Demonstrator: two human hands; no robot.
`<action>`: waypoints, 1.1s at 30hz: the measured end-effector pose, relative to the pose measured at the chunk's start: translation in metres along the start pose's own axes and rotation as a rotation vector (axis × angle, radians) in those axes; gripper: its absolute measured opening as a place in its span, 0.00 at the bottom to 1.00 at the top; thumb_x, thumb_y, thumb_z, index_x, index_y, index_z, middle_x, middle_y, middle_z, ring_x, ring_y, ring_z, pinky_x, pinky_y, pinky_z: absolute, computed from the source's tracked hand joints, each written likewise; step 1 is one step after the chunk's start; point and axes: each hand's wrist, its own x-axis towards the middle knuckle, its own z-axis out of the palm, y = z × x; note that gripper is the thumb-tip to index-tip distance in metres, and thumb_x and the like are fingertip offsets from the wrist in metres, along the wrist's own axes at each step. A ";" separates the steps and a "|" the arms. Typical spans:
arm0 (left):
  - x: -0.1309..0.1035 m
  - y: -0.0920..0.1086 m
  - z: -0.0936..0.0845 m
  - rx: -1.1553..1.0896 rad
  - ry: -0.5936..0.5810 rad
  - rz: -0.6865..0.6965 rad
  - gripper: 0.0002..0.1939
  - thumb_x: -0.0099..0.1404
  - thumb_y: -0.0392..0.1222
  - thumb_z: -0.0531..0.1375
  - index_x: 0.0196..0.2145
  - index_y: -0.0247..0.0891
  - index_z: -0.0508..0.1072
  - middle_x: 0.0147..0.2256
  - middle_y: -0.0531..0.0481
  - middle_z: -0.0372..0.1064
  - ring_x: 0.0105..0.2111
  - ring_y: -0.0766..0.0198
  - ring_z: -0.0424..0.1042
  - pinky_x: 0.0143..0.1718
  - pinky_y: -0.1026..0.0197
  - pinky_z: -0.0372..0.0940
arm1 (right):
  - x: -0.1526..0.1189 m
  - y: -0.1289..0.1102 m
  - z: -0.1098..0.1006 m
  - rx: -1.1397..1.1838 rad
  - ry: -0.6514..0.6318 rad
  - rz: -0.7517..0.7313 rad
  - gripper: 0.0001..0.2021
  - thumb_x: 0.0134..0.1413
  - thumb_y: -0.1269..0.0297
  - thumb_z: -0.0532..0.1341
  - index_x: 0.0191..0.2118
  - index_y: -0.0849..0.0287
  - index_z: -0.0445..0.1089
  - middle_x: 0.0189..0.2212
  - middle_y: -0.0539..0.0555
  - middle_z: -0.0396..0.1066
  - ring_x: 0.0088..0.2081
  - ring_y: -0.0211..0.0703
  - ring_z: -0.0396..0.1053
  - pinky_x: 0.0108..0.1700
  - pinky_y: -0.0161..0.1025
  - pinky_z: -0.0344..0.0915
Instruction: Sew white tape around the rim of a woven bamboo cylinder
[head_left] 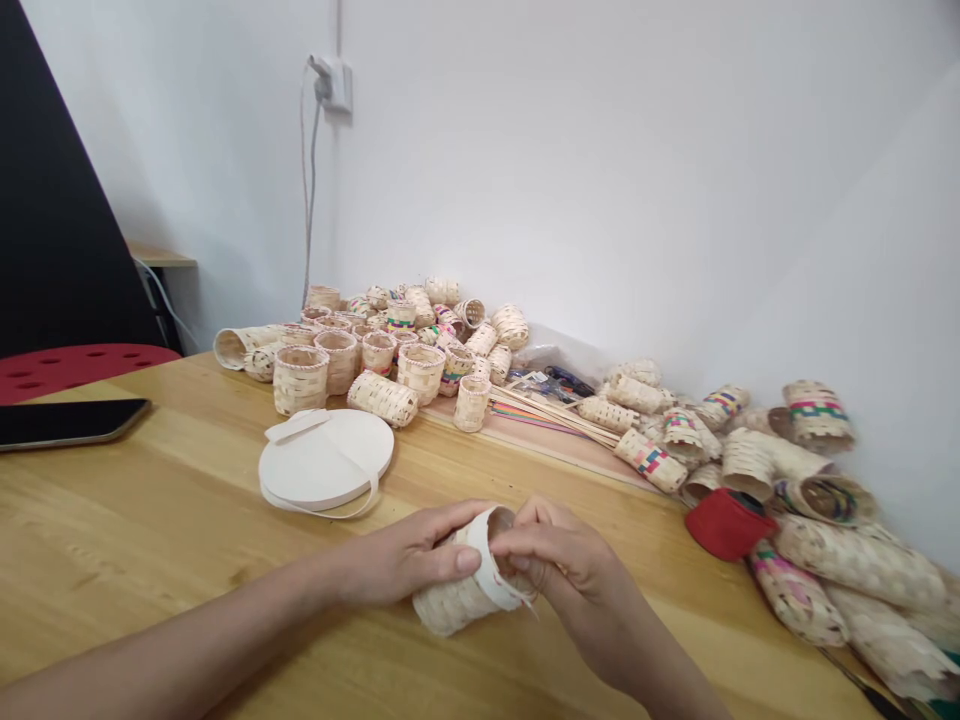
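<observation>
A small woven bamboo basket (pixel 450 600) lies tilted over the table, its mouth turned to the right. A white strip (pixel 486 565) runs around its rim. My left hand (pixel 427 555) is wrapped round the basket's side, thumb pressing near the strip. At the mouth, my right hand (pixel 562 560) has its fingers pinched together on the rim's edge; a thin loose end pokes out below them. Whether those fingers hold the strip or a thread is hidden. Behind my left hand rests a flat roll of white tape (pixel 322 465) with its free end looped.
Several woven baskets (pixel 337 360) crowd the back of the table. More baskets (pixel 750 460) are heaped at the right, near a red object (pixel 729 522). Coloured and plain thin strips (pixel 555 412) lie between the piles. A black phone (pixel 67 422) sits at the left edge.
</observation>
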 end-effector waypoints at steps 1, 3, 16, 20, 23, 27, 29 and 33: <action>0.000 0.000 0.000 0.000 -0.004 0.003 0.30 0.63 0.59 0.53 0.56 0.39 0.61 0.47 0.47 0.64 0.48 0.54 0.61 0.49 0.58 0.57 | 0.000 0.000 0.000 0.005 0.001 0.000 0.12 0.64 0.67 0.53 0.41 0.48 0.74 0.30 0.48 0.63 0.35 0.37 0.63 0.38 0.36 0.57; 0.000 0.002 0.000 0.005 -0.008 0.002 0.29 0.64 0.59 0.53 0.56 0.39 0.61 0.47 0.47 0.63 0.49 0.54 0.60 0.49 0.58 0.57 | 0.000 0.001 0.000 0.007 -0.002 0.000 0.13 0.64 0.67 0.52 0.42 0.48 0.73 0.31 0.48 0.63 0.35 0.37 0.63 0.39 0.36 0.58; -0.002 0.003 -0.003 0.029 -0.016 0.008 0.29 0.64 0.59 0.52 0.56 0.39 0.62 0.47 0.46 0.64 0.48 0.53 0.61 0.48 0.58 0.57 | 0.001 -0.001 0.002 0.005 0.000 0.014 0.14 0.64 0.68 0.51 0.39 0.50 0.74 0.30 0.50 0.62 0.35 0.38 0.63 0.37 0.37 0.60; -0.002 0.004 -0.003 0.023 -0.011 0.004 0.29 0.64 0.59 0.52 0.56 0.38 0.62 0.48 0.46 0.65 0.48 0.53 0.61 0.49 0.58 0.57 | 0.000 0.000 0.001 0.010 0.002 0.005 0.14 0.64 0.69 0.51 0.40 0.50 0.74 0.30 0.50 0.62 0.35 0.39 0.63 0.37 0.37 0.60; -0.002 0.006 -0.002 0.014 -0.014 -0.002 0.30 0.64 0.60 0.52 0.56 0.38 0.62 0.48 0.46 0.64 0.49 0.53 0.61 0.49 0.58 0.57 | -0.002 0.000 0.001 0.016 -0.001 0.011 0.14 0.64 0.69 0.51 0.41 0.50 0.74 0.31 0.50 0.62 0.35 0.38 0.63 0.38 0.37 0.60; -0.001 0.006 -0.002 0.001 -0.021 -0.006 0.31 0.63 0.61 0.52 0.56 0.37 0.62 0.48 0.45 0.64 0.49 0.53 0.61 0.49 0.58 0.57 | -0.002 0.000 0.000 0.015 -0.004 0.015 0.14 0.64 0.68 0.52 0.41 0.49 0.74 0.31 0.49 0.62 0.36 0.38 0.63 0.38 0.37 0.60; -0.001 0.006 -0.002 -0.001 -0.024 -0.006 0.31 0.63 0.61 0.52 0.56 0.37 0.62 0.48 0.45 0.64 0.49 0.53 0.60 0.50 0.58 0.57 | -0.002 0.000 0.000 0.022 0.001 0.010 0.13 0.64 0.68 0.52 0.42 0.48 0.74 0.31 0.49 0.62 0.36 0.38 0.63 0.38 0.37 0.60; -0.001 0.005 -0.002 0.008 -0.026 -0.003 0.30 0.63 0.60 0.52 0.56 0.37 0.62 0.49 0.45 0.63 0.49 0.53 0.60 0.50 0.57 0.56 | -0.002 0.001 -0.001 0.036 0.013 0.000 0.14 0.64 0.69 0.52 0.42 0.48 0.74 0.30 0.49 0.63 0.35 0.38 0.63 0.38 0.37 0.60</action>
